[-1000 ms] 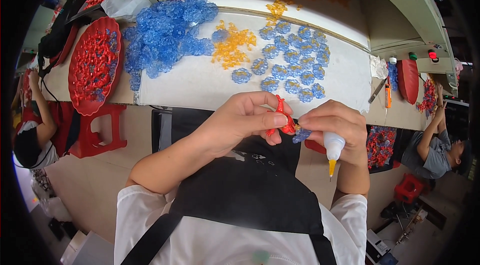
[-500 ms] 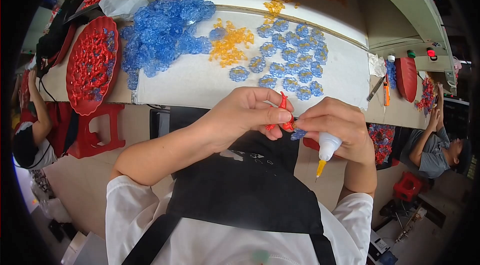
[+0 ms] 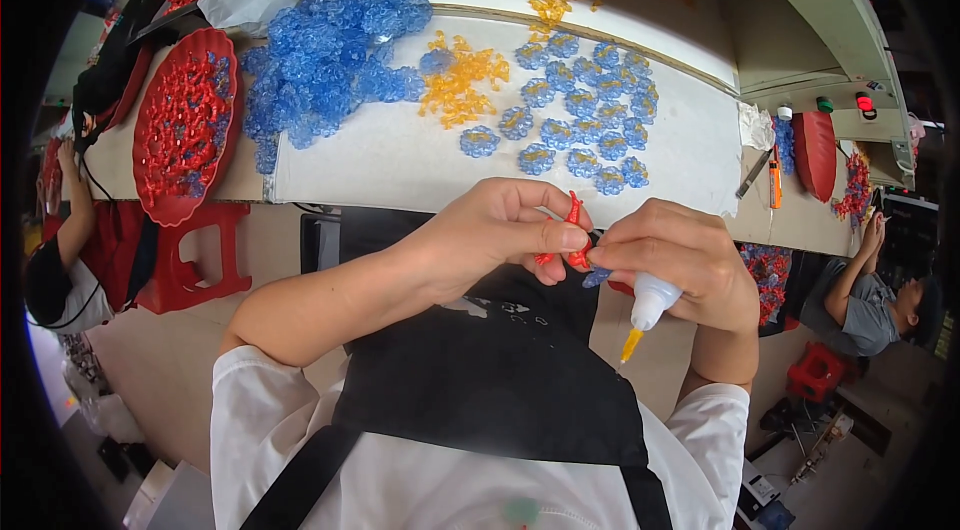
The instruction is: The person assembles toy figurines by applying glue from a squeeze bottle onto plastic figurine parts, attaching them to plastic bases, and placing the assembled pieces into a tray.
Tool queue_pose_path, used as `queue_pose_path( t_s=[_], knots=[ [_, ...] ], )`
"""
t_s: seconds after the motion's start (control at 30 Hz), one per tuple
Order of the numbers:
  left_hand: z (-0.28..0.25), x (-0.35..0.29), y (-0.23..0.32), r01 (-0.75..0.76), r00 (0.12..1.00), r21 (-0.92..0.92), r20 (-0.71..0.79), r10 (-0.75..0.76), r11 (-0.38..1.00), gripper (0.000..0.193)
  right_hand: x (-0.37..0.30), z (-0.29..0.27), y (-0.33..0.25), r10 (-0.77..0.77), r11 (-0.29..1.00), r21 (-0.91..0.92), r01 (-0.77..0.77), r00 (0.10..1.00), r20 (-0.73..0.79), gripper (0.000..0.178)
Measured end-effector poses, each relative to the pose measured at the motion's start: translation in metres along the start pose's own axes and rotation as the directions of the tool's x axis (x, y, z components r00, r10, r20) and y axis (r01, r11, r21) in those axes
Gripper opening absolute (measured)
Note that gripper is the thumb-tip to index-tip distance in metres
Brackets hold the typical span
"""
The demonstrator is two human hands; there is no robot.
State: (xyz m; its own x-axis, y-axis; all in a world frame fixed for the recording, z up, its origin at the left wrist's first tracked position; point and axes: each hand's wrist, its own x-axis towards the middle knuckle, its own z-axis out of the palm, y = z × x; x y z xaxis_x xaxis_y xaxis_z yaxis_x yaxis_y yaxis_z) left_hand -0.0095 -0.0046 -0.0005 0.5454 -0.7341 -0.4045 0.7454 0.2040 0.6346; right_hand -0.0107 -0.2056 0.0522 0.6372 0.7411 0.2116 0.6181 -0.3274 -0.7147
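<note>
My left hand (image 3: 510, 230) pinches a small glossy red plastic figure (image 3: 577, 240) between thumb and fingers, just past the table's near edge. Against it, the fingertips of my right hand (image 3: 680, 255) close on a blue translucent plastic piece (image 3: 596, 277), mostly hidden by the fingers. That same hand also grips a white squeeze bottle (image 3: 655, 298) in its palm. The bottle's yellow needle nozzle (image 3: 631, 342) points down, over my black apron. Whether the red and blue pieces are joined cannot be made out.
On the white table sheet (image 3: 380, 155) lie a heap of blue pieces (image 3: 320, 60), yellow bits (image 3: 460, 85) and several blue flowers (image 3: 557, 133) with yellow centres. A red tray (image 3: 187, 130) holds red and blue pieces. An orange pen (image 3: 775, 185) lies right. Co-workers sit at both sides.
My right hand has shifted slightly, and the bottle's nozzle has swung a little left and up. The red figure stands a bit more upright in my left hand.
</note>
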Motion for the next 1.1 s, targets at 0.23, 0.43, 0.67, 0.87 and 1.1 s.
queue_pose_path(
  t_s=[0.23, 0.43, 0.67, 0.87, 1.1],
  knots=[
    [0.004, -0.001, 0.003, 0.027, 0.999, -0.062, -0.027, -0.029, 0.998, 0.024, -0.004, 0.003, 0.003, 0.055, 0.998, -0.004, -0.056, 0.996, -0.070, 0.023],
    [0.002, -0.001, 0.005, -0.030, 0.999, 0.097, -0.017, 0.031, 0.995, 0.031, -0.006, 0.010, 0.003, 0.059, 0.996, -0.064, -0.068, 0.989, -0.134, 0.024],
    [0.001, -0.002, 0.007, -0.100, 0.989, 0.168, -0.087, 0.116, 0.981, 0.029, -0.002, 0.017, 0.007, 0.011, 0.985, -0.170, -0.038, 0.988, -0.155, 0.025],
    [-0.009, -0.005, -0.014, -0.185, 0.979, 0.091, -0.073, 0.192, 0.978, 0.025, 0.003, 0.026, 0.006, -0.001, 0.978, -0.206, -0.024, 0.993, -0.117, 0.026],
    [-0.021, -0.001, -0.016, -0.316, 0.948, 0.125, 0.059, 0.311, 0.940, 0.025, 0.007, 0.037, -0.001, -0.033, 0.966, -0.257, -0.008, 0.988, -0.154, 0.035]
  ],
)
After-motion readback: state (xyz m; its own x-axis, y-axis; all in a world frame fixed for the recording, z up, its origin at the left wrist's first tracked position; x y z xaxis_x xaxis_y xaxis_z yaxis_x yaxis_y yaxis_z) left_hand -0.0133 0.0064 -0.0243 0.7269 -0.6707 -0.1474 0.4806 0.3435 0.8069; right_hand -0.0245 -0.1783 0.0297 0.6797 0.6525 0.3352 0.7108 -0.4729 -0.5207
